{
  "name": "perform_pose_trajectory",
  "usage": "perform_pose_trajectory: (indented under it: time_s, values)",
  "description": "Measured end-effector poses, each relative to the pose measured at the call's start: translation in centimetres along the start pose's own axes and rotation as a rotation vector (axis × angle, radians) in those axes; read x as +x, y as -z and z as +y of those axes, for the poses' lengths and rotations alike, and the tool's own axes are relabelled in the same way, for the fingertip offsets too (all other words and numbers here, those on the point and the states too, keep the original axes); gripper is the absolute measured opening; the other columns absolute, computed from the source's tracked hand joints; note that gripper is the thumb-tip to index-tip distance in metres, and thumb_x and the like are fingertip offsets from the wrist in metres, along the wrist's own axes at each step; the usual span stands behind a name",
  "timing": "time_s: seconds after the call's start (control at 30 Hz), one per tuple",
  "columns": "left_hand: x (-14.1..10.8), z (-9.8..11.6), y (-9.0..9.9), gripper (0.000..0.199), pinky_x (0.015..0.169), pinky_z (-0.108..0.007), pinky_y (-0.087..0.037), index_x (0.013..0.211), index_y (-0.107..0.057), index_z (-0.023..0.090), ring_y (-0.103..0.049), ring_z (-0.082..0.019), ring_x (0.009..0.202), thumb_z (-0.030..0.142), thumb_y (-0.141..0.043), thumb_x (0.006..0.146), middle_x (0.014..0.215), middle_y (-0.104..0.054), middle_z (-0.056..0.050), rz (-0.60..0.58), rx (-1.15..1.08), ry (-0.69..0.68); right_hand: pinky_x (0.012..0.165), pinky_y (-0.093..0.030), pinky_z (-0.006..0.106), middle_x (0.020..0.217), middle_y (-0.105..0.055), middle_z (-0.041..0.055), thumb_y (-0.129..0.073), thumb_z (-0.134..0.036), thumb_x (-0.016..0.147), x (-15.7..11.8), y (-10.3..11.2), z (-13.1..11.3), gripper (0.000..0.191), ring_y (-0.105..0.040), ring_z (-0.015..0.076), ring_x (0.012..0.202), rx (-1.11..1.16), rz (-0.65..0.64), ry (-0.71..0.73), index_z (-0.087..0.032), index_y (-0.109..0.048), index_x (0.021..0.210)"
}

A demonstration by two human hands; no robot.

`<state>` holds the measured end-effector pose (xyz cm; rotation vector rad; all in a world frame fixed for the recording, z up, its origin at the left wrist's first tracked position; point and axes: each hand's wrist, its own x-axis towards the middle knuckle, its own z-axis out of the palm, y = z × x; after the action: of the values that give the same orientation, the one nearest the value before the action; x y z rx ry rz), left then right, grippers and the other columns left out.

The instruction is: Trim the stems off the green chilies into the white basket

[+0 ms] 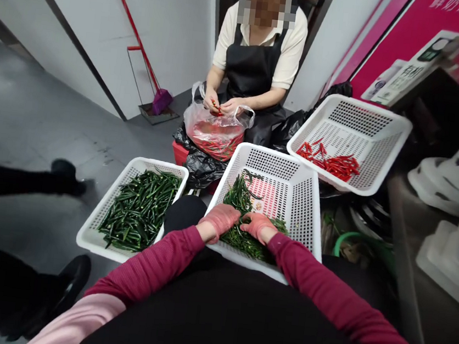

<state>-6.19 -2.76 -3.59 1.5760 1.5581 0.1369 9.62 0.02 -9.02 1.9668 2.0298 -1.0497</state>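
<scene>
Both my hands wear pinkish gloves and are over a white perforated basket (315, 226) in front of me. My left hand (224, 219) has its fingers curled at the green chilies (238, 194) near the basket's left side. Close beside it, my right hand (257, 226) bends its fingers over the same greens. What either hand pinches is too small to make out. Stems and green pieces (246, 244) lie beneath my wrists. A second white basket (89, 233), at the left, holds a heap of dark green chilies (137, 211).
Opposite sits a person in a black apron (252, 67), handling red chilies over a plastic bag (213, 131). Another basket (402, 131) with red chilies (334, 163) is back right. Someone's legs and shoes (74, 276) are at left; a metal counter (402, 258) stands right.
</scene>
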Motion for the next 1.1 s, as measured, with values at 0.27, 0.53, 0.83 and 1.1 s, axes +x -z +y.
perform_pose_trajectory:
  time_s: [0.27, 0.53, 0.83, 1.1]
  values:
    - [-0.8, 1.1, -0.7, 0.044, 0.069, -0.030, -0.044, 0.088, -0.066, 0.017, -0.060, -0.024, 0.086, 0.046, -0.037, 0.077, 0.094, -0.065, -0.011, -0.099, 0.487, 0.020, 0.071, -0.042, 0.026, 0.095, -0.065, 0.0025, -0.065, -0.043, 0.058, 0.9, -1.7, 0.0, 0.048, -0.059, 0.0193, 0.087, -0.069, -0.008, 0.004, -0.027, -0.063, 0.103]
    - [-0.5, 0.0, -0.8, 0.040, 0.069, -0.028, -0.044, 0.086, -0.066, 0.019, -0.060, -0.022, 0.084, 0.039, -0.032, 0.080, 0.088, -0.066, -0.008, -0.044, 0.457, -0.046, 0.064, -0.042, 0.024, 0.085, -0.067, 0.0040, -0.062, -0.035, 0.062, 0.8, -2.6, 0.0, 0.035, -0.060, 0.0176, 0.074, -0.049, -0.019, 0.004, -0.022, -0.066, 0.095]
    - [-0.4, -0.1, -1.6, 0.037, 0.075, -0.032, -0.045, 0.091, -0.067, 0.019, -0.059, -0.024, 0.090, 0.036, -0.035, 0.081, 0.097, -0.064, -0.010, -0.165, 0.583, -0.023, 0.073, -0.041, 0.024, 0.097, -0.064, 0.0068, -0.053, -0.035, 0.072, -0.1, -2.2, 2.0, 0.038, -0.058, 0.0178, 0.087, -0.032, 0.023, 0.057, -0.019, -0.062, 0.105]
    - [-0.4, 0.3, -1.4, 0.041, 0.072, -0.028, -0.045, 0.090, -0.067, 0.017, -0.060, -0.023, 0.087, 0.041, -0.034, 0.081, 0.092, -0.065, -0.010, -0.130, 0.515, 0.016, 0.068, -0.041, 0.024, 0.086, -0.066, 0.0035, -0.060, -0.037, 0.065, 0.1, -2.8, 0.4, 0.033, -0.059, 0.0175, 0.079, -0.029, -0.025, 0.061, -0.022, -0.067, 0.093]
